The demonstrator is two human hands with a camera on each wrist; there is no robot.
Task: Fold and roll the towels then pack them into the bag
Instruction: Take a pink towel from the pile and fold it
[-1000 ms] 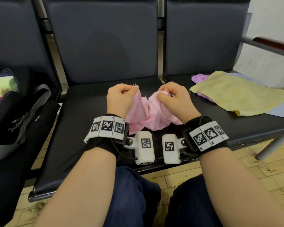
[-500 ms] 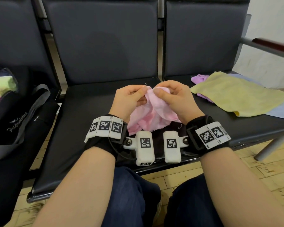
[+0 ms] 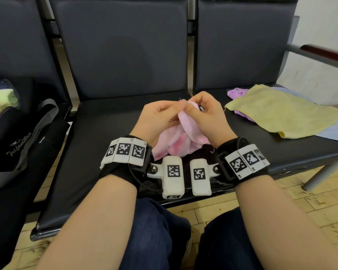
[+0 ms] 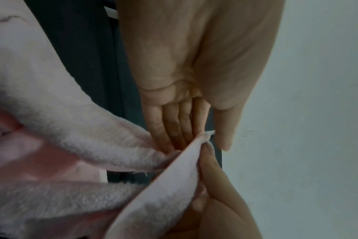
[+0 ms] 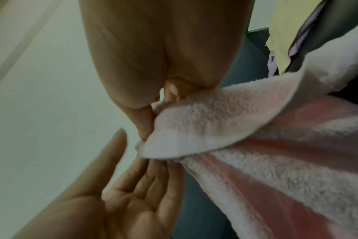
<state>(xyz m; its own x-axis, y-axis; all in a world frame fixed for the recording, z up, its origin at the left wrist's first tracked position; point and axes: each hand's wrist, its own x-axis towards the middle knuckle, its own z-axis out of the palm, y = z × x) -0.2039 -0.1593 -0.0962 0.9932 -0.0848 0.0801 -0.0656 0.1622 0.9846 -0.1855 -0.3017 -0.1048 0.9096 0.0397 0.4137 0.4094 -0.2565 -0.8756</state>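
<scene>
I see my left hand [image 3: 156, 119] and right hand [image 3: 207, 117] both pinching the pink towel's [image 3: 181, 137] far edge above the seat [image 3: 105, 133].

The bag [image 3: 10, 133] is cut off at the head view's left edge; the purple towel [image 3: 237, 93] lies mostly hidden under the yellow towel [image 3: 281, 112]; a pale blue cloth [image 3: 334, 129] runs off right.

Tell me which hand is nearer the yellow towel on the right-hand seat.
Right. The right hand pinches the pink towel just left of the yellow towel; the left hand holds the same corner farther left, beyond the right hand.
</scene>
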